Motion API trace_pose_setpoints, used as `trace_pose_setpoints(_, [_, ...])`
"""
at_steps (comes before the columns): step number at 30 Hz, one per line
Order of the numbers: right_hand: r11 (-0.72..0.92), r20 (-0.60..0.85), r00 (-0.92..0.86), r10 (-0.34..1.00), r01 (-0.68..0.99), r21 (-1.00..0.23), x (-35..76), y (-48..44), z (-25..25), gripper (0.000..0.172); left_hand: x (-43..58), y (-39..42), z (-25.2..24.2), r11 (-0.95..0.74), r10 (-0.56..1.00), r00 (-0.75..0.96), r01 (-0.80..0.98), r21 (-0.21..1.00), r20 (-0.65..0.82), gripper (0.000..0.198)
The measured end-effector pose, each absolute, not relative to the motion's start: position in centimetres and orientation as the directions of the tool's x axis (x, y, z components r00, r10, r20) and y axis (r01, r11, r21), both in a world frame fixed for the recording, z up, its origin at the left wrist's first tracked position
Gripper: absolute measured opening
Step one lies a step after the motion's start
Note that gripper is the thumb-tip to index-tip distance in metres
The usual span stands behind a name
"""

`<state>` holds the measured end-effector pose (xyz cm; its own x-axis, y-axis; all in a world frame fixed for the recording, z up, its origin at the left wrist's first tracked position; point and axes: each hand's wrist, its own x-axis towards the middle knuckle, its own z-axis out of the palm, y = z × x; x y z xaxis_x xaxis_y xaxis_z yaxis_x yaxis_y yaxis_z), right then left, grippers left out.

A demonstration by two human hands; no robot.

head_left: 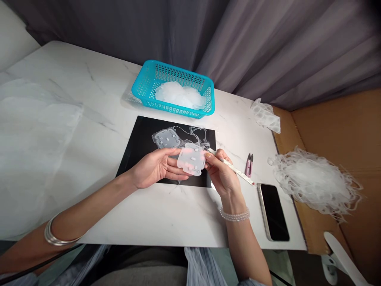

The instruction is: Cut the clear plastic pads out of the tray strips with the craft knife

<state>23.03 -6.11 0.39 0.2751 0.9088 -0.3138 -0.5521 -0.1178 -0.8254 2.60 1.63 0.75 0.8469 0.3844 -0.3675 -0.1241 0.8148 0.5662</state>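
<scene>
While the left hand (151,169) is pinching the translucent pad (191,159) just above the black mat (139,151), its grip is clamped on the pad's left edge, thumb on top and fingers beneath. The right hand (222,174) is closing its grip around a slim white pen-like tool (235,169), whose tip is meeting the pad at its 3 o'clock edge.

By my judgement the work is going best if the left fingers are supporting the soft pad close to where the tip is touching. That way the pad is not flexing away, and the tip is pointing clear of the fingertips. Staying over the dark mat is also helping, since the pale edge is showing up clearly against it.

A second pad (166,138) is lying on the mat at 10 o'clock from the held one, with stringy offcuts (200,135) at 12 o'clock. The mat is resting on a white marbled worktop (89,99). A turquoise basket (175,107) of similar clear pieces is sitting at 12 o'clock from the mat. Pink snips (249,165) and a dark phone (275,212) are lying at 3 to 4 o'clock. Beyond them a heap of pale trimmings (315,180) is piling on brown cardboard (351,131). A grey curtain (268,47) is hanging behind.
</scene>
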Motion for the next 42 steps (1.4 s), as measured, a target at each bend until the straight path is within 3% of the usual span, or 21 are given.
trace_pose_setpoints(4, [0.001, -0.218, 0.377, 0.900, -0.502, -0.865, 23.0, -6.1, 0.4, 0.047, 2.7, 1.5, 0.7, 0.815, 0.463, 0.741, -0.140, 0.563, -0.487, 0.058])
trace_pose_setpoints(7, [0.077, -0.093, 0.458, 0.884, -0.338, -0.938, 22.2, -6.4, 0.6, 0.044, 2.9, 1.5, 0.5, 0.835, 0.486, 0.701, -0.198, 0.513, -0.522, 0.061])
trace_pose_setpoints(12, [-0.065, -0.101, 0.238, 0.966, -0.153, -0.986, 20.5, -7.0, 1.2, 0.042, 3.2, 1.4, 0.3, 0.878, 0.435, 0.767, -0.243, 0.413, -0.473, 0.063])
trace_pose_setpoints(16, [0.090, -0.017, 0.455, 0.890, -0.211, -0.973, 21.6, -6.7, 0.9, 0.041, 3.2, 1.5, 0.3, 0.874, 0.449, 0.750, -0.257, 0.411, -0.486, 0.054])
trace_pose_setpoints(19, [0.105, -0.068, 0.544, 0.836, -0.280, -0.954, 22.8, -6.4, 0.4, 0.040, 3.2, 1.5, 0.4, 0.878, 0.441, 0.746, -0.244, 0.410, -0.500, 0.052])
trace_pose_setpoints(27, [-0.010, -0.134, 0.423, 0.896, -0.282, -0.959, 22.0, -6.5, 0.1, 0.039, 3.1, 1.4, -0.1, 0.886, 0.403, 0.785, -0.205, 0.416, -0.472, 0.055])
trace_pose_setpoints(37, [-0.040, -0.158, 0.399, 0.903, -0.289, -0.957, 21.8, -6.6, 0.3, 0.041, 3.0, 1.5, -0.4, 0.883, 0.372, 0.819, -0.168, 0.438, -0.437, 0.052])
trace_pose_setpoints(42, [-0.036, -0.152, 0.402, 0.903, -0.283, -0.958, 21.5, -6.6, 0.2, 0.042, 3.3, 0.7, -0.1, 0.845, 0.411, 0.777, -0.128, 0.519, -0.477, 0.046])
